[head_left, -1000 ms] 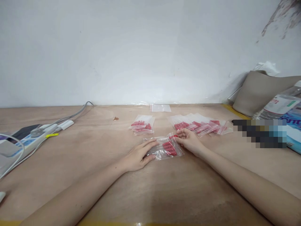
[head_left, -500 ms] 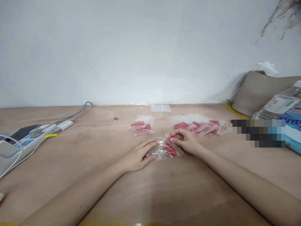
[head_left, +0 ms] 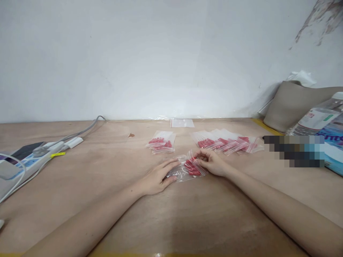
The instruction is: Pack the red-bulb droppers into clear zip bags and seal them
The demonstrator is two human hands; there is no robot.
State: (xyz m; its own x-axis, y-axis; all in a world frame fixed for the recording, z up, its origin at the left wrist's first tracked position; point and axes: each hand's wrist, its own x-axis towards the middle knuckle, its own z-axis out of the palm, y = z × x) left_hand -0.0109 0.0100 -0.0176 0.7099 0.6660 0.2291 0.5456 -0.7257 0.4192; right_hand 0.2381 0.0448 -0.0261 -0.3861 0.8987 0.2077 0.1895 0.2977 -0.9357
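bag in hand: small clear zip bag (head_left: 187,168) with a bunch of red pieces (head_left: 190,168) inside, lying flat on the wooden table (head_left: 171,214), right in the middle between my two hands.

left hand: my left hand (head_left: 158,177) is flat and open, fingers spread, pressing down on the left end of the bag to pin it. Not gripping anything, just weighing it down.

right hand: my right hand (head_left: 211,162) is curled up at the bag's right end, fingertips pinched together on the edge there. Looks like the mouth of the bag, but I can't make out the zip strip for sure.

how it'll handle: I'd guess very light and floppy. Thin film, crinkles easily, and slick enough to slide on the wood if nothing pins it. The red bits look loose, so they'll shift and bunch up when the bag tilts.

where to grab: I'd take it by the edge, near the opening, thumb and finger pinch. Grabbing the middle just squishes the contents around.

neighbours: a small stack of filled bags (head_left: 161,142) sits just behind, apart from this one. A longer fanned row of bags (head_left: 227,142) lies near the right hand, not touching it. One empty flat bag (head_left: 182,123) is by the wall.

off to the sides: power strip and cables (head_left: 40,153) on the left, water bottle (head_left: 316,119) and a grey pouch (head_left: 294,103) on the right.
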